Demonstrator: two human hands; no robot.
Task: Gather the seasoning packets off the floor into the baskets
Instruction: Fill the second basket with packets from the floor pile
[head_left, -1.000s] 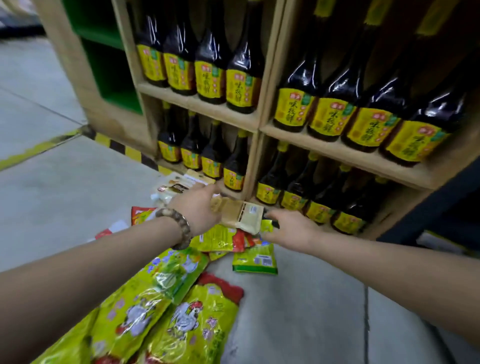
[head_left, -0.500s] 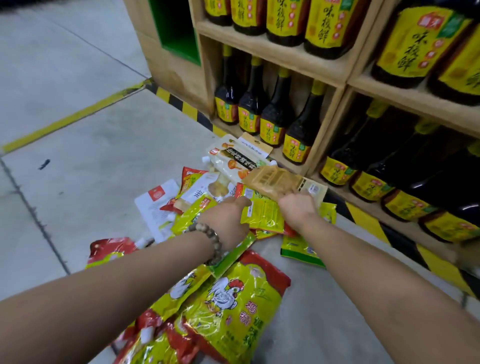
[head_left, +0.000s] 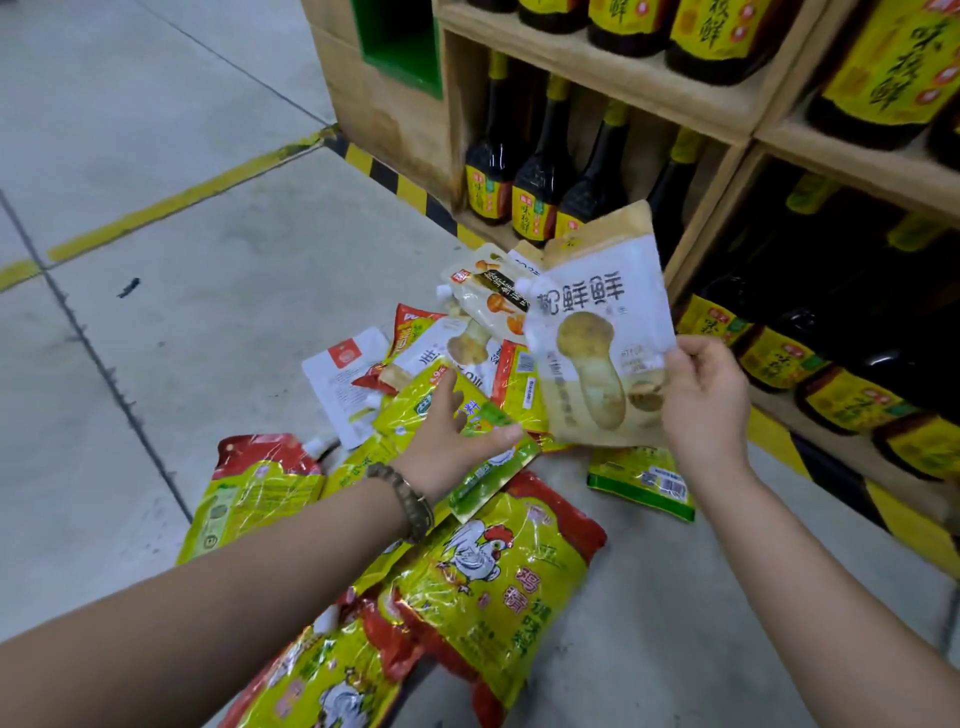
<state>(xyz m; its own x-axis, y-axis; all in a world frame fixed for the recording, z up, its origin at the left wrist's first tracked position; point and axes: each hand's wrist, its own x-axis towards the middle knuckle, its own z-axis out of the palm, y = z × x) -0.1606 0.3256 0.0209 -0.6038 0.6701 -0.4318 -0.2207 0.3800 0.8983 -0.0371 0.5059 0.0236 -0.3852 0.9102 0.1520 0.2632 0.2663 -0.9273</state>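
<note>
Mushroom packet (head_left: 592, 358) in right hand (head_left: 706, 400), left hand (head_left: 452, 447) perhaps on yellow packet (head_left: 410, 405).

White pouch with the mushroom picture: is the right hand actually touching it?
Touching. The head view shows the right hand gripping the white mushroom-print pouch, with its fingers curled over the pouch's right edge and no gap between them.

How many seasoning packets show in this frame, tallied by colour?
Pale mushroom pouches: at least 3, one held by the right hand.
White packet with red logo: 1.
Yellow-green packets: at least 6; the pile overlaps.
Total: at least 10.
</note>
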